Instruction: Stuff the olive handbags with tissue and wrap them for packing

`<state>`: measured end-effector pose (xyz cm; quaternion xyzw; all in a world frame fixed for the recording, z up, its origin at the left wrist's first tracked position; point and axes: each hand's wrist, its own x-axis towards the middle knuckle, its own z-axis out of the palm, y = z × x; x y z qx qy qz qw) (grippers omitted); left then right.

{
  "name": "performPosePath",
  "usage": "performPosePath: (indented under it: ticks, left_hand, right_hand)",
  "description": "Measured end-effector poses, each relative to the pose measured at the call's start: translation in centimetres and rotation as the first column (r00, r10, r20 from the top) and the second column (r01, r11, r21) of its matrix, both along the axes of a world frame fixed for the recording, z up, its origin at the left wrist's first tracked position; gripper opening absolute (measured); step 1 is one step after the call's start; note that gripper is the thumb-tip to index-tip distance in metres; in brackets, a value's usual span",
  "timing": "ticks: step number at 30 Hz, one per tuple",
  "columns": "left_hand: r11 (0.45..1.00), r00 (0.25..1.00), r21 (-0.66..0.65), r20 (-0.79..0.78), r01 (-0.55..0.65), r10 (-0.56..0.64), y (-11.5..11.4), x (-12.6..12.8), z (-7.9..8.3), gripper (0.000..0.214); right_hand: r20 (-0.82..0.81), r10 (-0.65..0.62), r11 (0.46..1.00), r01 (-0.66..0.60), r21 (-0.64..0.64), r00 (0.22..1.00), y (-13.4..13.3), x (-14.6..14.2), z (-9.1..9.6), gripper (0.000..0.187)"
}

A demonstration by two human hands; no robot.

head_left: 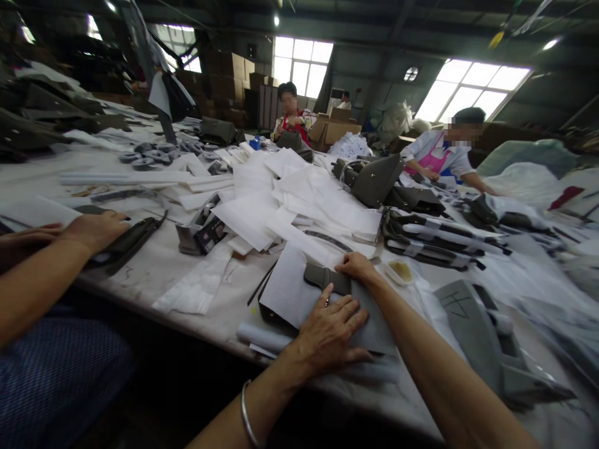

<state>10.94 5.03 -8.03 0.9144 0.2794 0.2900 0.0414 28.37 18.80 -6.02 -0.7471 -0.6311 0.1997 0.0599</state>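
A grey-green handbag (330,280) lies at the table's front edge, with a sheet of white paper (285,287) over its left part and a dark strap tab across the paper. My left hand (332,324) rests on the bag just below the tab, fingers spread, palm down; a ring and a bracelet show on it. At the tab's right end, my right hand (358,267) has its fingers curled in at the bag's upper edge. The fingertips seem to pinch that edge. Below the bag lies a pale rolled tube (264,337), partly behind my left forearm.
Loose white sheets (299,187) pile up mid-table. A small dark box (201,231) stands left of them. A co-worker's hand (96,231) rests on another bag at left. Stacked bags (425,237), a small dish (400,271) and a grey panel (472,318) lie right. Two people work across.
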Motion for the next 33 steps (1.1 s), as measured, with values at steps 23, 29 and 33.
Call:
performPosePath:
  ticks: [23, 29, 33]
  left_hand:
    - [0.925, 0.937, 0.216, 0.228, -0.313, 0.264, -1.2, 0.7, -1.3, 0.028]
    - [0.950, 0.954, 0.155, 0.176, -0.272, 0.244, -1.3, 0.5, -1.2, 0.033]
    - [0.966, 0.956, 0.071, 0.180, -0.247, 0.232, -1.5, 0.3, -1.1, 0.048]
  right_hand:
    - [-0.406, -0.135, 0.737, 0.365, 0.569, 0.904, -8.1, 1.5, 2.0, 0.023]
    - [-0.264, 0.252, 0.691, 0.018, 0.722, 0.931, -15.3, -1.7, 2.8, 0.016]
    - [-0.250, 0.306, 0.717, -0.050, 0.695, 0.919, -18.4, -2.4, 2.3, 0.012]
